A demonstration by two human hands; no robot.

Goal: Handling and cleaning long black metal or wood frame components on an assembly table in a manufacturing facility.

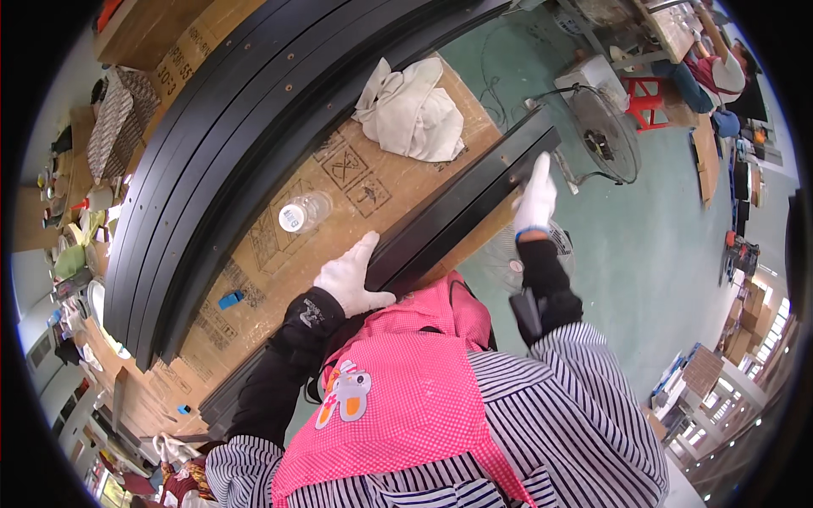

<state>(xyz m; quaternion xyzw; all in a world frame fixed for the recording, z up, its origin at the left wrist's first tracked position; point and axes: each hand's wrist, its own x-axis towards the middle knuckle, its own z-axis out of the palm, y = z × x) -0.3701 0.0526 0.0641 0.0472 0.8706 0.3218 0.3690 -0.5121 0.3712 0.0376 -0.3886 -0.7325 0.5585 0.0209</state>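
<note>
A straight black bar [440,199] lies slantwise over the cardboard, a narrow groove along its length and small holes near its far end. My left hand [345,278], in a white glove, rests against the bar's near end with thumb and forefinger spread apart. At the far right end, my right hand [535,203], gloved too and slightly blurred, has its fingers stretched out along the bar's side. Whether those fingertips press on the bar I cannot tell. A crumpled off-white cloth [412,112] and a clear bottle with a white cap [294,218] lie left of the bar.
Several long curved black pieces [229,110] lie across the cardboard-covered table [262,254] at the left. A small blue block [230,299] sits nearby. Beyond the table's right edge stand a floor fan [600,135] and a red stool [645,102]. Other people are farther off.
</note>
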